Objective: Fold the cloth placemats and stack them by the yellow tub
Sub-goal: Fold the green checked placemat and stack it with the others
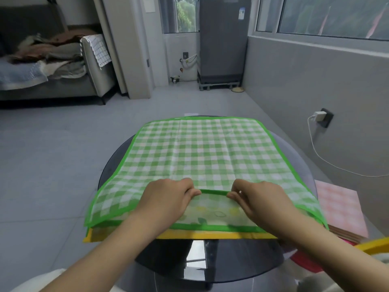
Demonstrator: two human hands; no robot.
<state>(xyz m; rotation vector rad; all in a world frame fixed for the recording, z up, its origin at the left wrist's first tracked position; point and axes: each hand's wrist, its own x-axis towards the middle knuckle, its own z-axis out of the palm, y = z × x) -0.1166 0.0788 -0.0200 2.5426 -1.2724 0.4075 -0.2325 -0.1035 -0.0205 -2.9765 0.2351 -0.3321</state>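
Note:
A green-and-white checked placemat (200, 148) with a green border lies spread over a round black table (168, 258). My left hand (168, 197) and my right hand (259, 197) both pinch its near green edge, lifted a little off the pile. Under it lie another green-bordered mat with a leaf print (210, 216) and a yellow-bordered mat (210, 235). A pink checked mat (339, 209) lies at the right. The yellow tub's rim (372, 245) shows at the right edge, mostly out of frame.
A red item (305, 263) sits below the yellow rim. A grey wall with a socket and white charger cable (320, 116) runs along the right. A sofa with heaped clothes (52, 57) stands far left. Grey floor surrounds the table.

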